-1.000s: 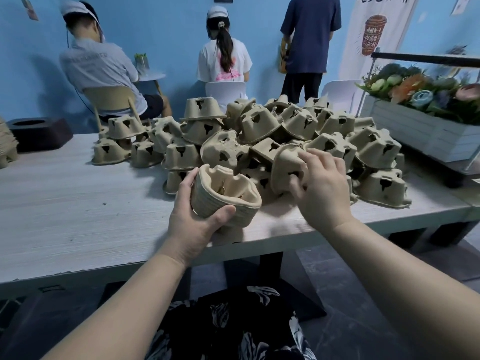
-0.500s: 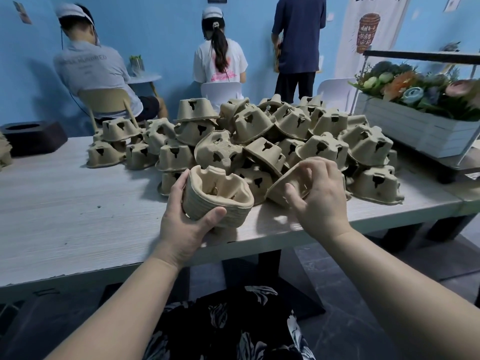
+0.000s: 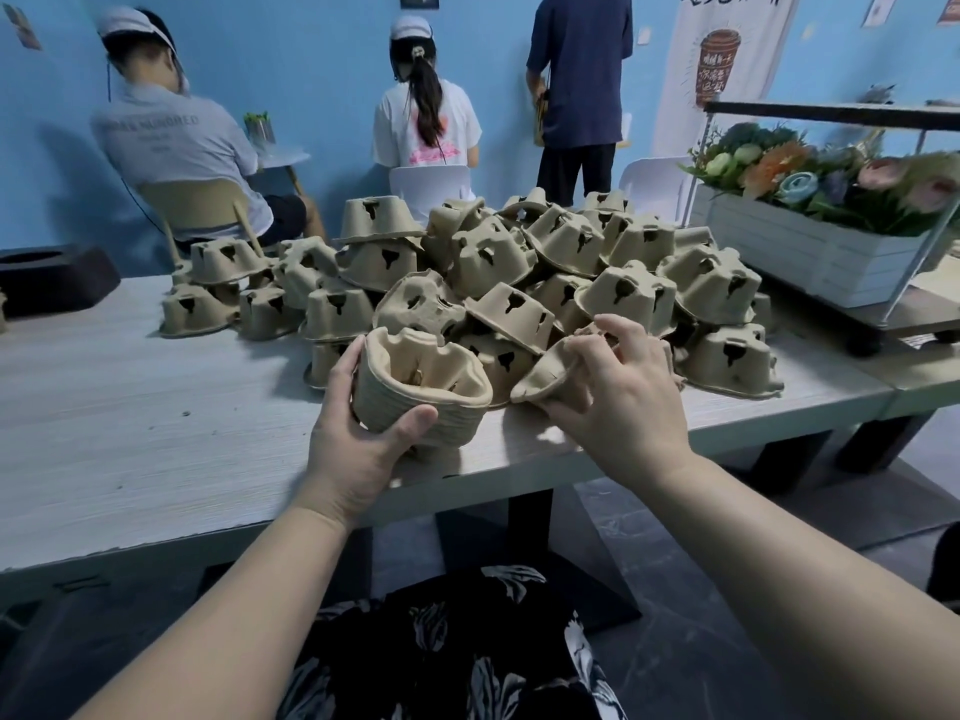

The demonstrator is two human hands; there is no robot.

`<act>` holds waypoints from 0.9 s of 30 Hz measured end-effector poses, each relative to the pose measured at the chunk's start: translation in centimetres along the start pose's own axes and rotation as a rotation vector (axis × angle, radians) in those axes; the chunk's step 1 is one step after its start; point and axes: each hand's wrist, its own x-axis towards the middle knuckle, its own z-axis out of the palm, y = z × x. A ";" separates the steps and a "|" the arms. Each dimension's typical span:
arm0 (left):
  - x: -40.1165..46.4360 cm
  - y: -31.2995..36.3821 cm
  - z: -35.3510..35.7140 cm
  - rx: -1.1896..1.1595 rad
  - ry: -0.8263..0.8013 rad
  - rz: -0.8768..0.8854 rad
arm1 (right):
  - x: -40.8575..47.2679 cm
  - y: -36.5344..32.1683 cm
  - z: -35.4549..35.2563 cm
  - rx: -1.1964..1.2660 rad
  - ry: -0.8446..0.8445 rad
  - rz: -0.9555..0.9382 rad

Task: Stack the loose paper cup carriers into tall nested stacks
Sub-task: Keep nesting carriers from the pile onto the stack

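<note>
A person's left hand grips a nested stack of paper cup carriers, open side up, thumb across its near wall and fingers round the far side, just above the pale wood-grain counter. The right hand, at 3 o'clock from the stack, pinches a single carrier by its rim, tilted on its side. A second earlier that carrier sat higher against the heap; it is now drawn clear toward the counter's near edge, while the left hand keeps the stack in much the same spot. The heap of loose carriers sprawls at 12 o'clock, most lying upside down. Beyond it, a seated person's grey shirt carries lettering too blurred to read surely. A white banner at 1 o'clock shows a coffee cup and Chinese characters, not legible. A white planter of flowers sits at 2 o'clock.
</note>
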 end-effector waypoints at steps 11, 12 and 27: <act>0.1 0.0 -0.1 0.019 0.016 -0.003 | -0.4 1.3 -1.0 0.079 0.149 -0.092; 0.1 -0.1 -0.1 0.020 0.013 -0.007 | -0.2 1.3 -1.3 0.100 0.159 -0.076; 0.1 0.0 -0.3 0.035 0.049 -0.038 | 2.4 -4.2 -0.3 0.352 0.123 -0.117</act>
